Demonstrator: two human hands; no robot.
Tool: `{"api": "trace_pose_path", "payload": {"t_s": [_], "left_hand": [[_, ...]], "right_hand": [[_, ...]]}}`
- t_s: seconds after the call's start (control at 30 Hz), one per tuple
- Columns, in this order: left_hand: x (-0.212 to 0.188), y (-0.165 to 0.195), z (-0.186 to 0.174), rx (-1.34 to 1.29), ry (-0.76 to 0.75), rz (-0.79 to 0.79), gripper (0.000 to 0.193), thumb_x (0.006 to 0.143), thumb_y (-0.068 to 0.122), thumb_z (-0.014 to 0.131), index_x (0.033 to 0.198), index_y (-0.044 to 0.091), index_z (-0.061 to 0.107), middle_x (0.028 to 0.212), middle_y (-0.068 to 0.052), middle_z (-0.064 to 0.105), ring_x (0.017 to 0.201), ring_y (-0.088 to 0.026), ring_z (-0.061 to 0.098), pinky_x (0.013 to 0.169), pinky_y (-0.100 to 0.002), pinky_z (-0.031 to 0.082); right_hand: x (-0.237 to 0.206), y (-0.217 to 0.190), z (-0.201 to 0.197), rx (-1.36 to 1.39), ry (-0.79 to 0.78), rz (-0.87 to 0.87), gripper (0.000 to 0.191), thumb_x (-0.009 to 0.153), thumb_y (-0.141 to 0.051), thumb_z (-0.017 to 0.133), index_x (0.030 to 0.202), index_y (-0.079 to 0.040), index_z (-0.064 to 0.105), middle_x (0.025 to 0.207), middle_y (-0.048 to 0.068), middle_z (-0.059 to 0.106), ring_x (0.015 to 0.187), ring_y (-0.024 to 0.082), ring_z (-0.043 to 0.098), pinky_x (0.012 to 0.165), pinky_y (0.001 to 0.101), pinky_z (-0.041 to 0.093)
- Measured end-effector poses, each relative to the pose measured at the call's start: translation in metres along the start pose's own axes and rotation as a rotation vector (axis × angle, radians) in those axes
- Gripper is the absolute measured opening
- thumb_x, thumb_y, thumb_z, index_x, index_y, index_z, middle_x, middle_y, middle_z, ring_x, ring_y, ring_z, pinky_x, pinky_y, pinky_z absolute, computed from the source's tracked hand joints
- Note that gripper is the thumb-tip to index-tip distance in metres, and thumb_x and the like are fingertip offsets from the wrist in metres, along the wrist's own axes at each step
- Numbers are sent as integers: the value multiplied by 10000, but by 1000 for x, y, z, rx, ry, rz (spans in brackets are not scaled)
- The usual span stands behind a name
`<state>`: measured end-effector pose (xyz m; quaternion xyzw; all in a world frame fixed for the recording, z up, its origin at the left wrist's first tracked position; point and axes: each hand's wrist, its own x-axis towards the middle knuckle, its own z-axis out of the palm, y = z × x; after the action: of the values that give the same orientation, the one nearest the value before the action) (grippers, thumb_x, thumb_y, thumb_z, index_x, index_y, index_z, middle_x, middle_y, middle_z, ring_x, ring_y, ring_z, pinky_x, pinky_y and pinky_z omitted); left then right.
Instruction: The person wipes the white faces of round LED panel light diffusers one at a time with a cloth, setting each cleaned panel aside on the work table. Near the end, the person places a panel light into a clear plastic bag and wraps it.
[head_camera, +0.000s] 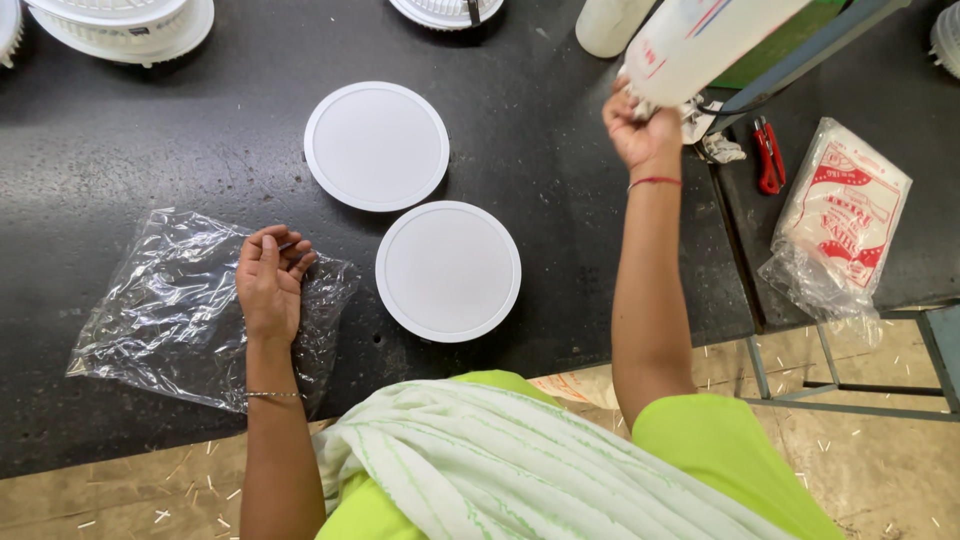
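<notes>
Two round white discs lie flat on the black table (150, 150): one disc (376, 146) farther back, the other disc (448, 271) nearer me. My left hand (268, 282) rests palm-up with curled fingers on a crumpled clear plastic bag (170, 305) left of the near disc, holding nothing. My right hand (643, 125) is raised at the table's right side, closed on a white cloth (690, 110) bunched under a tilted white bottle (700, 40).
White ribbed round housings (125, 25) sit at the back left, and another housing (445, 10) at the back middle. A red cutter (768, 155) and a printed plastic packet (840, 215) lie on the right bench. The table's near edge runs just before my body.
</notes>
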<state>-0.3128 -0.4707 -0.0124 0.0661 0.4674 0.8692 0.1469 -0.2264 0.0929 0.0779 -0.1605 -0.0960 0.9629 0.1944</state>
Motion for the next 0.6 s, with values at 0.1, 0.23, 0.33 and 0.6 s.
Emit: {"api": "trace_pose_path", "payload": {"t_s": [0.1,0.23,0.33,0.6], "left_hand": [[0,-1,0,-20,3,0,212,1141,217,488,1257,55,557,1169,-82,637,1078,-183,657,981,-357,567],[0,-2,-2,-7,5,4,206,1150,219,491,1256,57,559,1177,-81,640,1080,-182,653,988,-355,563],[0,-3,-3,-1,-2,1,204,1156,219,498,1262,57,560,1183,-81,638,1083,-181,650,993,-353,561],[-3,0,2,12,23,7,210,1155,220,497,1265,51,556,1188,-79,635,1095,-177,651,1002,-354,564]], "right_hand": [[-8,12,-20,-63,108,-9,286,996,-285,533,1152,-65,629,918,151,617,662,191,515,538,293,406],[-13,-15,-7,-81,100,-110,255,1037,-247,489,1204,-94,607,994,163,621,764,246,582,617,319,462],[-12,-73,30,-38,-93,-138,397,1009,-293,501,1226,35,550,1023,231,611,694,239,491,600,336,427],[-28,-20,-28,-105,142,-36,316,979,-385,566,1098,-95,610,868,159,630,618,198,536,513,285,411]]}}
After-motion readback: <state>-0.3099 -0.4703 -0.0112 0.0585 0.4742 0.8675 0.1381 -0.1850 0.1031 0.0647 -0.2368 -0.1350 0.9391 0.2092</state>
